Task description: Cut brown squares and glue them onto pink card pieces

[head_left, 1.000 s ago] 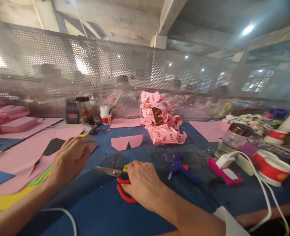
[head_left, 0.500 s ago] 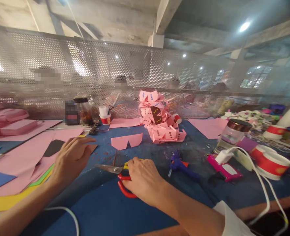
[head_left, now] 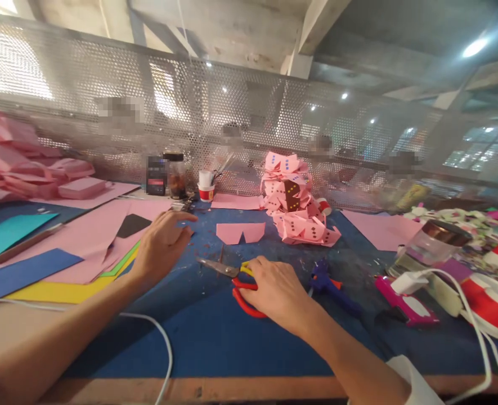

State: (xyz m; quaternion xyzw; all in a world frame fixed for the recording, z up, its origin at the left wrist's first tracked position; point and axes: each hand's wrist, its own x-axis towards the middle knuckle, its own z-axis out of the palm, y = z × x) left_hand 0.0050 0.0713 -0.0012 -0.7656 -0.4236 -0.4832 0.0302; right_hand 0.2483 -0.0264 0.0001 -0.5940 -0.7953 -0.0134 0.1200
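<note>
In the head view my right hand (head_left: 274, 287) is closed around the scissors (head_left: 227, 271). Their handles are red and yellow, and the blades stand apart, pointing left over the blue table. My left hand (head_left: 162, 242) hovers beside the coloured sheets, thumb and fingers apart, near a small brown piece (head_left: 191, 231) partly hidden by it. Beyond the scissors lies a pink foam-like strip (head_left: 232, 230) with a V-shaped notch. Behind it rises a pile of folded pink pieces (head_left: 288, 211) with dotted markings. A blue glue gun (head_left: 331, 287) rests to the right of my right hand.
Pink sheets (head_left: 75, 239), a blue strip (head_left: 31, 275) and a yellow sheet (head_left: 69, 291) lie left. Behind stand a phone (head_left: 156, 174), a lidded jar (head_left: 175, 175) and a paper cup (head_left: 206, 191). Right are a glass jar (head_left: 434, 244), a pink device (head_left: 407, 304) and a white cable (head_left: 460, 298).
The view has swung left, so everything sits further right in the picture. Both hands stay nearly in place over the table, and the scissors remain in my right hand.
</note>
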